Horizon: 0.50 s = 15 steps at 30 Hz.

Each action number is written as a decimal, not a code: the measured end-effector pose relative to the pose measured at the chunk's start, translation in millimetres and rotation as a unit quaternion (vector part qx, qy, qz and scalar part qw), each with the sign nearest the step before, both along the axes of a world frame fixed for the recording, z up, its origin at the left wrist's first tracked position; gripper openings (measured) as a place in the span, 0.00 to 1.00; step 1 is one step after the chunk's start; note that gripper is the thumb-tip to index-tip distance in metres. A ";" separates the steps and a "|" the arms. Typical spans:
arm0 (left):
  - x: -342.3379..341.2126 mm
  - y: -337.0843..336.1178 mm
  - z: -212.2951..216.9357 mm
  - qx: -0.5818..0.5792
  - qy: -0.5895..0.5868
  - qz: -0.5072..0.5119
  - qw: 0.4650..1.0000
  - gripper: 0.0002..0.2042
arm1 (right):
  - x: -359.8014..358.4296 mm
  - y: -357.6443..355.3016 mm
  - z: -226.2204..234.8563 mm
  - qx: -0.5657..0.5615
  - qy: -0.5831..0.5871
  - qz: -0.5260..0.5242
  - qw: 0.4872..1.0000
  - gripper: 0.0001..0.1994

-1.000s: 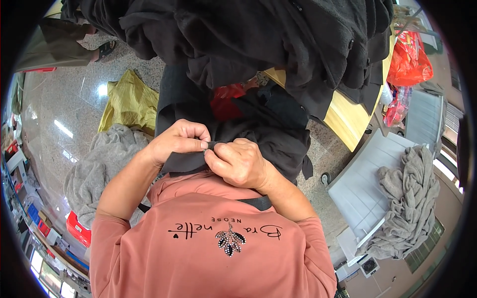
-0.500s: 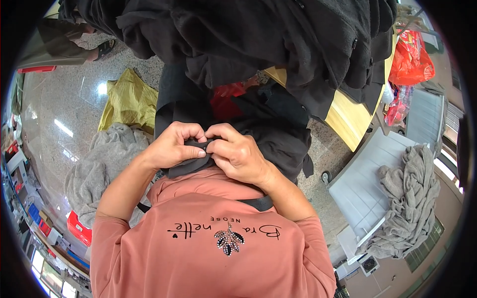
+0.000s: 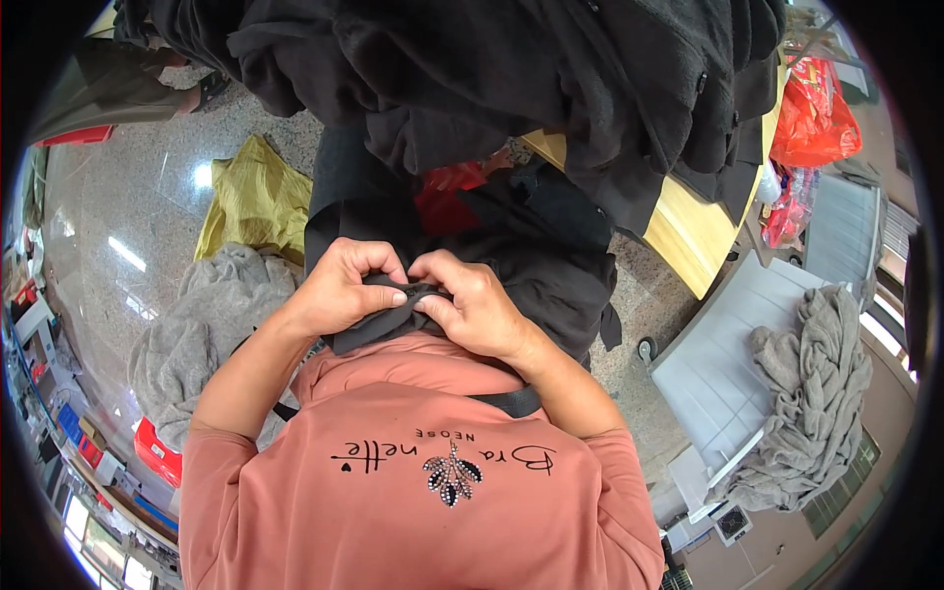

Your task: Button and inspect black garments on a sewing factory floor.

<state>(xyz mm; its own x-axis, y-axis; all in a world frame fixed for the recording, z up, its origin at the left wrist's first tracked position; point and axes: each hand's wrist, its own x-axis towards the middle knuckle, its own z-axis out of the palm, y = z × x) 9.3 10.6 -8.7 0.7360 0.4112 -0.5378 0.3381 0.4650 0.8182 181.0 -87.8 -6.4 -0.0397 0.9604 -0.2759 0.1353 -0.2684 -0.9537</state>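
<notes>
A black garment (image 3: 531, 300) lies across my lap, one edge of it bunched up between my hands. My left hand (image 3: 356, 285) pinches that edge between thumb and fingers. Close beside it, my right hand (image 3: 470, 303) grips the same fold, its thumb pressed on the cloth. The fingertips of both hands nearly meet. Any button in the fold is hidden by the fingers and cloth. In front of me, a large heap of black garments (image 3: 472, 69) with small dark buttons covers most of a table.
The light wooden table edge (image 3: 693, 246) juts out at right. Beyond it, grey cloth (image 3: 811, 393) hangs over a pale grey chair (image 3: 713, 354). Red plastic bags (image 3: 814, 118) hang at far right. On the floor at left lie a yellow sack (image 3: 258, 197) and grey cloth (image 3: 211, 329). Another person's leg (image 3: 118, 93) shows at upper left.
My right thumb has shifted and now lies extended along the fold, with the right hand turned slightly. A small dark button seen between the fingers before is now covered. The other person's foot has moved.
</notes>
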 end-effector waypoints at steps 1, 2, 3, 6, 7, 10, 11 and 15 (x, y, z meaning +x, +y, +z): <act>-0.5 -1.1 -1.6 0.005 -0.003 0.007 1.000 0.05 | 0.2 -1.2 -3.1 0.000 0.000 0.000 1.000 0.06; -0.6 -1.9 -2.3 0.005 -0.003 0.007 1.000 0.05 | 0.3 -2.4 -6.0 0.025 -0.022 0.020 0.999 0.06; -0.6 -2.7 -2.9 0.019 -0.011 0.003 1.000 0.05 | 0.4 -3.2 -7.6 0.050 -0.043 0.040 0.997 0.06; -1.7 -3.5 -2.1 0.041 -0.013 -0.004 0.999 0.05 | 2.1 -4.3 -8.6 0.065 -0.063 0.057 0.994 0.05; -2.2 -3.8 -1.6 0.049 -0.006 -0.008 0.999 0.04 | 2.6 -3.9 -9.1 0.065 -0.063 0.058 0.994 0.05; -1.9 -5.7 -0.3 0.085 0.007 -0.013 0.996 0.04 | 3.9 -2.5 -8.2 0.045 -0.027 0.056 0.997 0.05; -2.1 -6.9 -0.7 0.085 0.007 -0.012 0.996 0.04 | 3.7 -2.3 -5.8 0.010 -0.011 0.046 0.999 0.05; 0.1 -10.7 3.3 0.157 0.039 -0.020 0.987 0.04 | -0.1 -3.8 -5.3 -0.042 -0.037 0.018 0.998 0.06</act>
